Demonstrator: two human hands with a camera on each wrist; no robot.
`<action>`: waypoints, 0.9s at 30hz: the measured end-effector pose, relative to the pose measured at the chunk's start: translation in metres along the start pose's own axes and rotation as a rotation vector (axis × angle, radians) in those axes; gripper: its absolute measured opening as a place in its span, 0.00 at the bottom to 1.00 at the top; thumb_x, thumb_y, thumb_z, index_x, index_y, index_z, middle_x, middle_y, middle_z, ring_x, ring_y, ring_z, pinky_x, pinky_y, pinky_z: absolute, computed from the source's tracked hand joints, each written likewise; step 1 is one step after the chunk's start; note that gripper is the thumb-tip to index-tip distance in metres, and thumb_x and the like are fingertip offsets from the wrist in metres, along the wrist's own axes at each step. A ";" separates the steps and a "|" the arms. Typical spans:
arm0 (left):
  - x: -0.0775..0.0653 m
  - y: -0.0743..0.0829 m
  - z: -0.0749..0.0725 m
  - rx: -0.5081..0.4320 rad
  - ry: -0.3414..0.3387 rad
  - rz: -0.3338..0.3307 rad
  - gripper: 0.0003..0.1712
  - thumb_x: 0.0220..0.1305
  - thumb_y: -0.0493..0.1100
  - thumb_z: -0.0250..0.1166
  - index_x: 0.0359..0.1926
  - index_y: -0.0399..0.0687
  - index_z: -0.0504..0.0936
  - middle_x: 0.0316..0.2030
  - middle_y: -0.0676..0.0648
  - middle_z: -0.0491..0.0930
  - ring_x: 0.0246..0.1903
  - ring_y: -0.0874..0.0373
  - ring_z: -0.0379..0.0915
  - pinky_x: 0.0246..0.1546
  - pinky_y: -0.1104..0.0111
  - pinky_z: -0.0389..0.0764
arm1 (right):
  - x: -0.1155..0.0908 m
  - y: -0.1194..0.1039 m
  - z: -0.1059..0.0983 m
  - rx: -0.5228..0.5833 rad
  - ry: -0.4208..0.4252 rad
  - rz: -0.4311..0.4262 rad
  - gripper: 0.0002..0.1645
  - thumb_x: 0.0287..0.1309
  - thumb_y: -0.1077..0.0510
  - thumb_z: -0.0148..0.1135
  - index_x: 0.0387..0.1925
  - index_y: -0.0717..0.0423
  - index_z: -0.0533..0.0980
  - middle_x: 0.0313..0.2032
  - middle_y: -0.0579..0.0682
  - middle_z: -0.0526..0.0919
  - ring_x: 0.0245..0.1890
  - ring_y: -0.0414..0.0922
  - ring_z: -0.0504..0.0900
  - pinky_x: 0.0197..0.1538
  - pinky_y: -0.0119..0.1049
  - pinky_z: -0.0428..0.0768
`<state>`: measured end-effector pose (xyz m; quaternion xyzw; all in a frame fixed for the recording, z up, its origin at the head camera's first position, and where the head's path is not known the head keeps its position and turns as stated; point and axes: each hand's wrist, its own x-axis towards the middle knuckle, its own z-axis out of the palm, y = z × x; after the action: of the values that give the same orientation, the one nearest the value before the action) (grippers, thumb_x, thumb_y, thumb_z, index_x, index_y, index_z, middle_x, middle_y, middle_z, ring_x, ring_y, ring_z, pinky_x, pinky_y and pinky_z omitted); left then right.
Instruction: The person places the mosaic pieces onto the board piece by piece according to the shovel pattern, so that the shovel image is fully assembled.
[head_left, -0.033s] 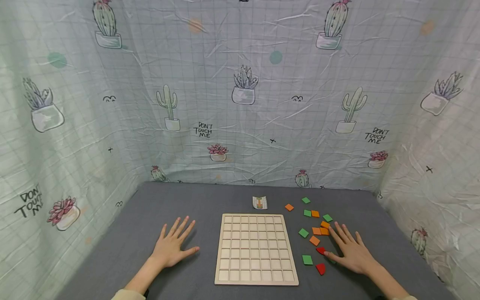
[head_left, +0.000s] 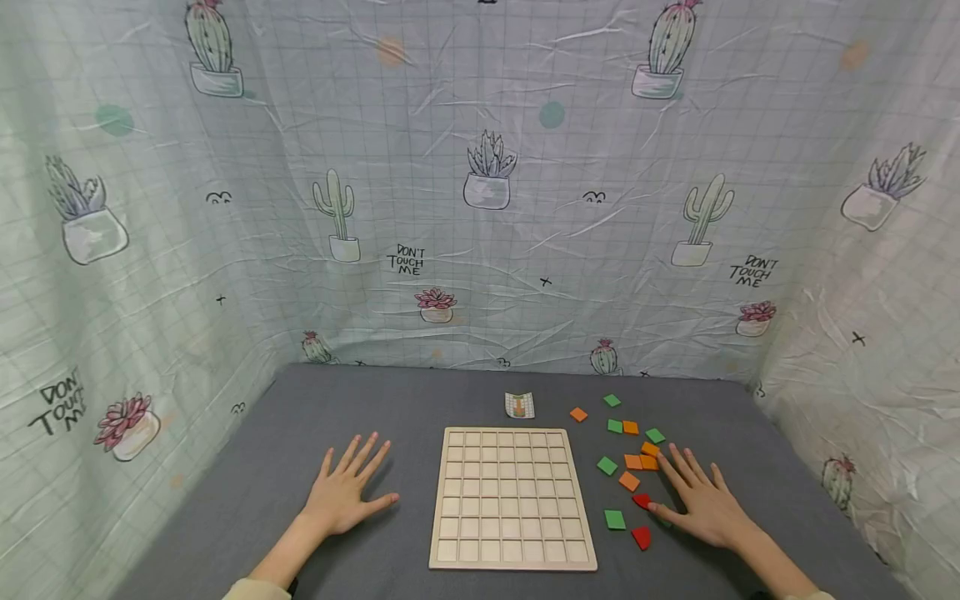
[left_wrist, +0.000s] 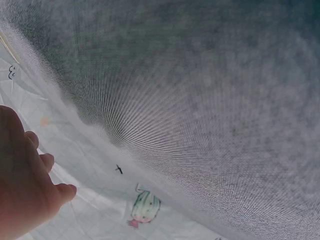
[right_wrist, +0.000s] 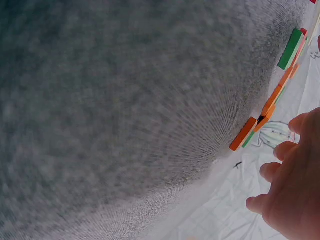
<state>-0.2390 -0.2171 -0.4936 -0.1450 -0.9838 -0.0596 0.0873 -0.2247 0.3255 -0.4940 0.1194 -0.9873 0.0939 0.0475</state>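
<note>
At left on the dark grey worktop, the left hand lies palm down, fingers spread apart; near it sits a pale wooden gridded board, a small white printed paper card beyond its far edge. Next come scattered green square tiles, orange square tiles and red fan-shaped tiles, then the right hand, fingers apart, thumb tip at a red one

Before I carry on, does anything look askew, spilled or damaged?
Nothing looks spilled or damaged. The card beyond the board seems curled, its top edge bowed, not straight. The loose tiles lie scattered at mixed angles beside the board; the right hand partly hides a green tile.
</note>
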 end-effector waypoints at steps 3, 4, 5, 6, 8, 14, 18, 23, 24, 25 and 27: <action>-0.001 -0.001 0.001 0.007 0.002 -0.002 0.48 0.49 0.73 0.52 0.68 0.59 0.53 0.68 0.47 0.51 0.67 0.45 0.45 0.61 0.42 0.42 | -0.001 0.000 0.000 0.004 0.003 -0.005 0.50 0.47 0.31 0.54 0.65 0.55 0.57 0.66 0.62 0.55 0.65 0.62 0.51 0.58 0.66 0.43; -0.001 -0.001 0.002 0.007 0.010 0.001 0.47 0.49 0.73 0.52 0.68 0.61 0.53 0.68 0.47 0.51 0.67 0.45 0.46 0.60 0.42 0.42 | -0.001 0.000 0.000 0.004 0.004 -0.008 0.50 0.47 0.31 0.54 0.65 0.55 0.57 0.66 0.62 0.55 0.65 0.62 0.51 0.58 0.66 0.43; -0.002 -0.001 0.002 0.014 0.012 0.000 0.47 0.49 0.73 0.51 0.68 0.62 0.51 0.68 0.48 0.51 0.67 0.45 0.46 0.61 0.42 0.42 | -0.001 0.000 0.000 0.005 0.004 -0.011 0.49 0.48 0.32 0.54 0.65 0.54 0.57 0.66 0.62 0.55 0.65 0.62 0.51 0.58 0.66 0.43; -0.002 -0.001 0.002 0.013 0.017 0.001 0.47 0.49 0.73 0.52 0.68 0.64 0.50 0.68 0.48 0.51 0.67 0.45 0.46 0.61 0.42 0.42 | -0.001 0.000 -0.001 0.006 0.003 -0.012 0.49 0.48 0.32 0.54 0.65 0.54 0.57 0.66 0.62 0.54 0.65 0.62 0.51 0.58 0.66 0.43; -0.002 -0.001 0.003 0.012 0.018 0.003 0.47 0.49 0.73 0.52 0.68 0.65 0.49 0.68 0.49 0.51 0.67 0.45 0.46 0.61 0.42 0.42 | -0.001 0.001 -0.001 0.005 0.003 -0.015 0.49 0.48 0.32 0.54 0.65 0.54 0.57 0.66 0.62 0.55 0.65 0.62 0.51 0.58 0.66 0.43; -0.001 0.001 0.002 0.039 -0.010 -0.005 0.48 0.49 0.74 0.50 0.68 0.62 0.51 0.68 0.48 0.50 0.68 0.46 0.44 0.61 0.42 0.42 | -0.002 0.004 -0.002 -0.003 0.005 -0.021 0.49 0.48 0.32 0.54 0.66 0.53 0.56 0.66 0.62 0.54 0.66 0.61 0.50 0.58 0.66 0.43; -0.001 0.000 0.002 0.041 -0.021 -0.005 0.49 0.49 0.75 0.49 0.68 0.60 0.52 0.68 0.47 0.50 0.68 0.46 0.44 0.61 0.42 0.42 | -0.003 0.005 -0.002 0.003 0.009 -0.030 0.49 0.48 0.32 0.54 0.66 0.53 0.56 0.66 0.62 0.54 0.66 0.61 0.50 0.58 0.65 0.43; -0.002 -0.001 0.002 0.040 -0.019 0.006 0.48 0.49 0.75 0.49 0.68 0.61 0.51 0.68 0.47 0.51 0.67 0.46 0.44 0.61 0.42 0.43 | -0.005 0.007 -0.002 0.008 0.010 -0.040 0.49 0.48 0.32 0.55 0.66 0.53 0.56 0.66 0.62 0.54 0.66 0.60 0.50 0.59 0.65 0.43; -0.002 -0.001 0.002 0.039 -0.020 0.006 0.48 0.49 0.75 0.49 0.68 0.61 0.51 0.68 0.47 0.51 0.67 0.46 0.44 0.61 0.42 0.43 | -0.005 0.007 -0.002 0.011 0.011 -0.042 0.49 0.48 0.33 0.55 0.66 0.53 0.56 0.66 0.62 0.54 0.66 0.60 0.49 0.59 0.65 0.43; -0.003 -0.001 0.002 0.035 -0.020 0.007 0.48 0.49 0.74 0.50 0.68 0.61 0.51 0.68 0.47 0.51 0.67 0.46 0.44 0.61 0.42 0.43 | -0.005 0.007 -0.002 0.015 0.012 -0.044 0.49 0.48 0.33 0.55 0.66 0.53 0.56 0.66 0.61 0.54 0.66 0.60 0.49 0.59 0.65 0.43; -0.004 0.000 0.002 0.031 -0.018 0.010 0.48 0.49 0.74 0.51 0.68 0.60 0.52 0.68 0.47 0.51 0.67 0.45 0.45 0.60 0.42 0.43 | -0.006 0.007 -0.002 0.016 0.016 -0.046 0.48 0.48 0.33 0.55 0.66 0.53 0.57 0.66 0.61 0.55 0.67 0.60 0.49 0.59 0.64 0.43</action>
<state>-0.2360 -0.2180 -0.4962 -0.1491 -0.9846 -0.0427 0.0809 -0.2203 0.3343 -0.4942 0.1419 -0.9830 0.1016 0.0568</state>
